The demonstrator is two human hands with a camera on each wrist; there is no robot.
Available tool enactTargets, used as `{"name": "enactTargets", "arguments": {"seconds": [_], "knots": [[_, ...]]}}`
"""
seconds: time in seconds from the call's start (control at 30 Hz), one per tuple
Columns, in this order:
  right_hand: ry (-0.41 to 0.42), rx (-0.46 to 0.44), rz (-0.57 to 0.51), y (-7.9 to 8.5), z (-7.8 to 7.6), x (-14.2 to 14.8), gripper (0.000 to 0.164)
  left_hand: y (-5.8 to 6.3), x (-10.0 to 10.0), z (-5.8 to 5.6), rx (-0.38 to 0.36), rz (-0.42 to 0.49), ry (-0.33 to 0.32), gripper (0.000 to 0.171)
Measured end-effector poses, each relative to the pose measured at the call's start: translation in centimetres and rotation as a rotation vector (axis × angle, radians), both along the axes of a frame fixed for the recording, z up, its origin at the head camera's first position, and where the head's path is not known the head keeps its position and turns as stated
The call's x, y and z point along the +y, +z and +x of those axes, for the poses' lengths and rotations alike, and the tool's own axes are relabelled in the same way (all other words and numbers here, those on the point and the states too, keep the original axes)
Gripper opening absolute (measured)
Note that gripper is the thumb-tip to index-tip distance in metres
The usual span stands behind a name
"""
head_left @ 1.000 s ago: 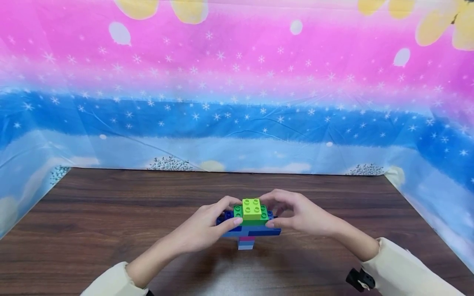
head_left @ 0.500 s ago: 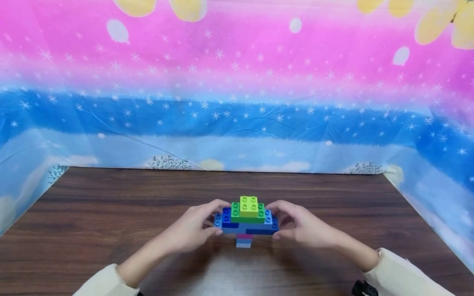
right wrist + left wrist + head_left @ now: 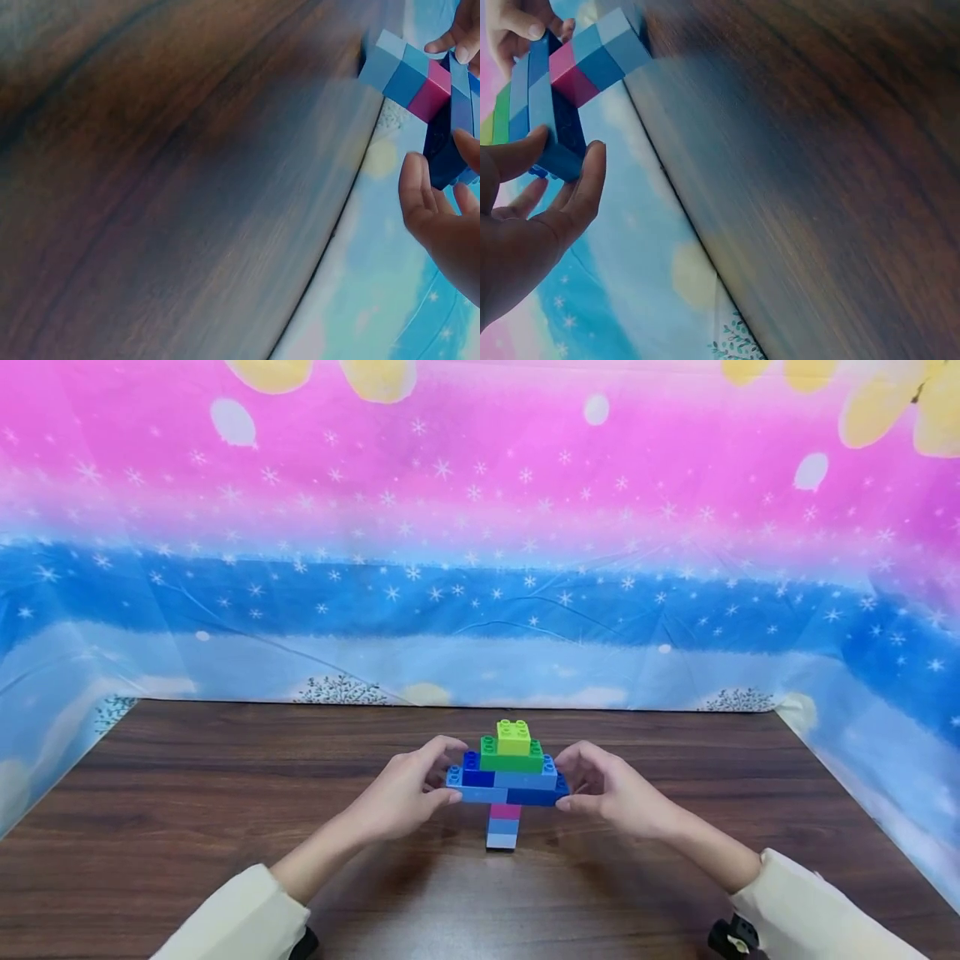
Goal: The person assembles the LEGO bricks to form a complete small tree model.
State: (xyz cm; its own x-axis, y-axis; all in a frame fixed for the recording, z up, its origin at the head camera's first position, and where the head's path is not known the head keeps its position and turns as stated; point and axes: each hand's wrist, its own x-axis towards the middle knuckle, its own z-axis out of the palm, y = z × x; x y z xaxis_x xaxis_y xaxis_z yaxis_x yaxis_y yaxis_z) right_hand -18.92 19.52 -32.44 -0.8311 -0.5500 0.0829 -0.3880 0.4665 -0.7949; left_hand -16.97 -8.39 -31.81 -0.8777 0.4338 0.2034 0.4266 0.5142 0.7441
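Note:
A tree-shaped stack of toy building bricks stands upright at the table's middle. A lime brick tops a green row, and wider blue rows lie below. Its narrow stem has a pink brick above a blue and a pale blue one. My left hand grips the left end of the widest blue row, thumb in front and fingers behind. At the opposite end, the dark blue brick is held by my right hand. Whether the stem touches the table, I cannot tell.
The dark wooden table reaches back to a pink and blue snowflake cloth, which also rises along both sides. A black device sits at the right sleeve, and another at the left one.
Both hands have moved outward and down from the upper rows to the ends of the widest row. The brick stack has since shifted away from me or upward, showing more of its stem.

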Motion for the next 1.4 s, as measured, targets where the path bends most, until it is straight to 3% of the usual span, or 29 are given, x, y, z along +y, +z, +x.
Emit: {"name": "enactTargets", "arguments": {"seconds": [0.17, 0.3, 0.7, 0.93, 1.2, 1.4], "knots": [[0.003, -0.048, -0.053, -0.2, -0.8, 0.3, 0.025, -0.3, 0.7, -0.6, -0.074, 0.032, 0.077, 0.034], [-0.006, -0.074, -0.047, -0.6, -1.3, 0.4, 0.025, -0.6, 1.1, -0.8, -0.111, 0.000, 0.120, 0.025], [0.024, -0.174, -0.018, -1.4, -1.7, 0.7, 0.025, -1.7, 1.2, -1.5, -0.157, -0.051, 0.021, 0.015], [0.033, -0.192, 0.021, -1.9, -2.1, 0.8, 0.025, -2.0, 1.4, -1.8, -0.152, -0.117, 0.038, 0.015], [0.043, -0.215, 0.041, -2.4, -2.1, 0.7, 0.023, -2.4, 1.3, -1.9, -0.103, -0.176, 0.012, 0.014], [0.031, -0.234, 0.043, -2.6, -2.1, 0.7, 0.023, -2.5, 1.3, -1.9, -0.096, -0.180, 0.007, 0.015]]}}
